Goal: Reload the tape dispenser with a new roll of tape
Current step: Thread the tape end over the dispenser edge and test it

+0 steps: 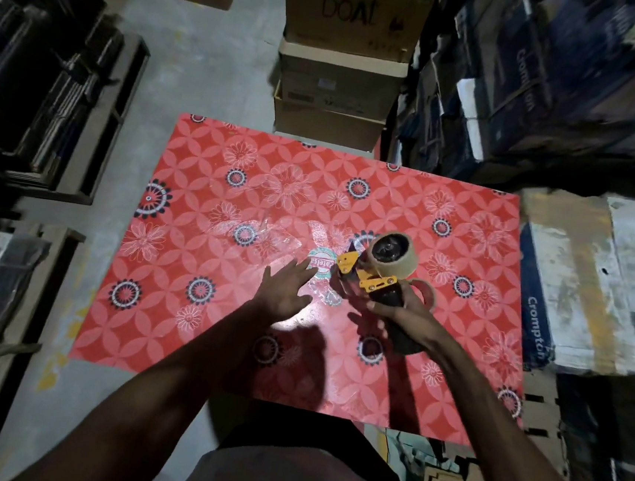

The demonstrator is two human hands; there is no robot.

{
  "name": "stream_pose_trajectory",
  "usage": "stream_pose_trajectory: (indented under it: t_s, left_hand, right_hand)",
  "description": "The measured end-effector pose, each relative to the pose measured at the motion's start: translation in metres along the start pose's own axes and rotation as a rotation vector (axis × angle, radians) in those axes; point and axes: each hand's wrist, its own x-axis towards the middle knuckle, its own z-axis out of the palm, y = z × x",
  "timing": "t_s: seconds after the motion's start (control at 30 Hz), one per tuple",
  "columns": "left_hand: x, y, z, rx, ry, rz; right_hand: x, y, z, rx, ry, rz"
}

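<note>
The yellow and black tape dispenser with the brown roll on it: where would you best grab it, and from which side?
Grip the yellow and black tape dispenser by its dark handle, coming from below and behind, as the right hand does. The brown tape roll and the yellow metal front point up and away, probably with a cutting edge there, so the handle is the clear, safe part. The left hand is open.
</note>
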Motion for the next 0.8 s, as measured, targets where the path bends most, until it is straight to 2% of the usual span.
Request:
stream_pose_trajectory:
  t_s: [0.17, 0.27, 0.43, 0.53, 0.67, 0.8]
  left_hand:
    - [-0.001, 0.017, 0.004, -0.233, 0.16, -0.101]
    - [0.001, 0.032, 0.0, -0.402, 0.249, -0.094]
    - [0.005, 0.057, -0.011, -0.49, 0.304, -0.055]
    - [0.007, 0.06, -0.005, -0.576, 0.347, -0.063]
    - [0.004, 0.063, 0.006, -0.605, 0.325, -0.067]
    - [0.002, 0.066, 0.005, -0.622, 0.294, -0.089]
  right_hand:
    - [0.02, 0.012, 0.04, 0.32, 0.091, -0.032]
    - [0.026, 0.017, 0.058, 0.407, 0.124, -0.079]
    - [0.042, 0.033, 0.073, 0.342, 0.225, -0.108]
    - [0.051, 0.05, 0.077, 0.284, 0.201, -0.075]
    - [0.046, 0.05, 0.074, 0.108, 0.135, 0.036]
    - [0.043, 0.05, 0.073, 0.075, 0.15, 0.028]
